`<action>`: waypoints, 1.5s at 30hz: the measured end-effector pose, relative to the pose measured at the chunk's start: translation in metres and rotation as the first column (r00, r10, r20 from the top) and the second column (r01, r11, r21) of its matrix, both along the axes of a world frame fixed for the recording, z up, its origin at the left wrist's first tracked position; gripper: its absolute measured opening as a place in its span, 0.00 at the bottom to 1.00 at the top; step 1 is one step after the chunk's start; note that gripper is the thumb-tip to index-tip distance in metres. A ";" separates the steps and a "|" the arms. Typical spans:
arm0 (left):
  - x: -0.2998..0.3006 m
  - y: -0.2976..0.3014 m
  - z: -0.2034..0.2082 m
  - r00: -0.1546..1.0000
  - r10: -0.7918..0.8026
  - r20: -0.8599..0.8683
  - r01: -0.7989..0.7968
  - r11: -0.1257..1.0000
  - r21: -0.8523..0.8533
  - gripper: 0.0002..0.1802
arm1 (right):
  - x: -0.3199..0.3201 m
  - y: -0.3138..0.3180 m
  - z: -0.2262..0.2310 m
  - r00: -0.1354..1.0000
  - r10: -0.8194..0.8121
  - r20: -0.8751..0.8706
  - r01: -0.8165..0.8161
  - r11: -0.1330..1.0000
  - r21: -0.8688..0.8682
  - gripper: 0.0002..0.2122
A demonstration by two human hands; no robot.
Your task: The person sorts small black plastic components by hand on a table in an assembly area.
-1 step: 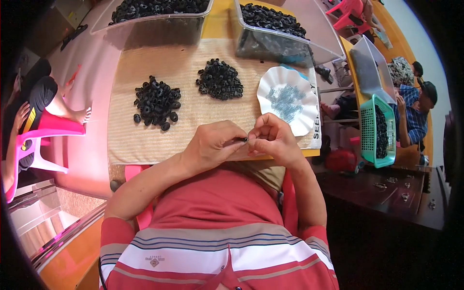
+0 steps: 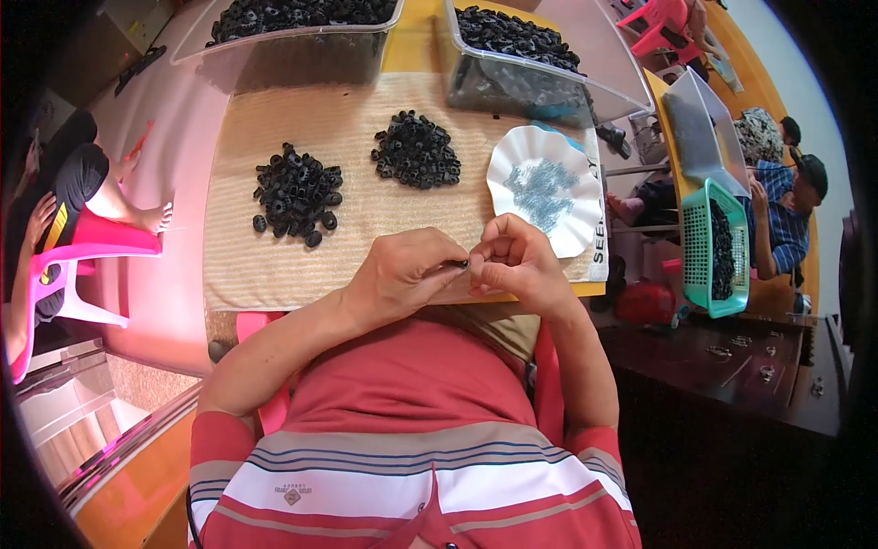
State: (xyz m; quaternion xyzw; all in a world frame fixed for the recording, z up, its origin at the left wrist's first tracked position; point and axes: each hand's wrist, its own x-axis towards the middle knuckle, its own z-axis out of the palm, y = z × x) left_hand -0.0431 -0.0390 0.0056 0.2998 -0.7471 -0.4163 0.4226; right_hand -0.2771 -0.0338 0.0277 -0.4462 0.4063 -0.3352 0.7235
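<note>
My left hand pinches a small black plastic part between thumb and fingertips, near the table's front edge. Right against it, my right hand is closed with thumb and fingers together; whatever it grips is too small to make out. Beyond the hands lie two heaps of similar black parts, a left heap and a right heap. A white fluted dish holds many tiny silvery pieces, just past my right hand.
Two clear plastic bins, a left bin and a right bin, full of black parts, stand at the far side. A ribbed mat covers the table. To the right, a person sits by a green basket; another sits left on a pink chair.
</note>
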 end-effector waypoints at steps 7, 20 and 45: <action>0.001 -0.001 -0.004 0.999 0.026 -0.019 -0.029 0.976 -0.214 0.12 | 0.012 0.002 0.008 0.999 -0.044 -0.014 0.046 0.992 0.118 0.13; -0.001 0.005 -0.006 0.996 0.084 0.003 -0.083 0.987 -0.136 0.10 | 0.017 0.011 -0.007 0.982 -0.133 -0.133 0.111 0.981 -0.159 0.08; 0.001 0.010 -0.004 0.990 0.140 0.017 -0.140 0.990 -0.001 0.14 | 0.028 0.021 -0.015 0.890 -0.284 -0.357 0.068 0.857 -0.512 0.05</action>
